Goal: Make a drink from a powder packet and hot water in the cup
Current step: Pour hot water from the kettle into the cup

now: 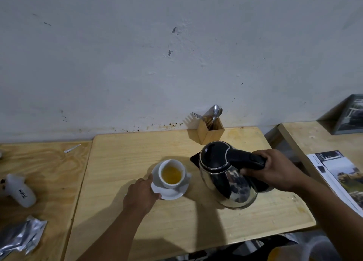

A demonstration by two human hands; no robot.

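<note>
A white cup [177, 183] stands on a white saucer [172, 193] in the middle of the wooden table [176, 221]. Orange-yellow liquid fills the cup's lower part. My left hand [142, 194] holds the saucer's near-left rim. To the right, a shiny steel kettle [225, 180] with a black lid stands upright, and my right hand [275, 170] grips its black handle. The kettle's black base [194, 159] shows behind it. Silver powder packets [21, 235] lie at the far left front. A torn packet strip [72, 148] lies at the back left.
A wooden box [211, 130] with spoons and a fork stands by the wall behind the kettle. A white bottle [20, 192] lies on the left table. A magazine [339, 178] lies on the right table, with a grey box [349, 115] behind it.
</note>
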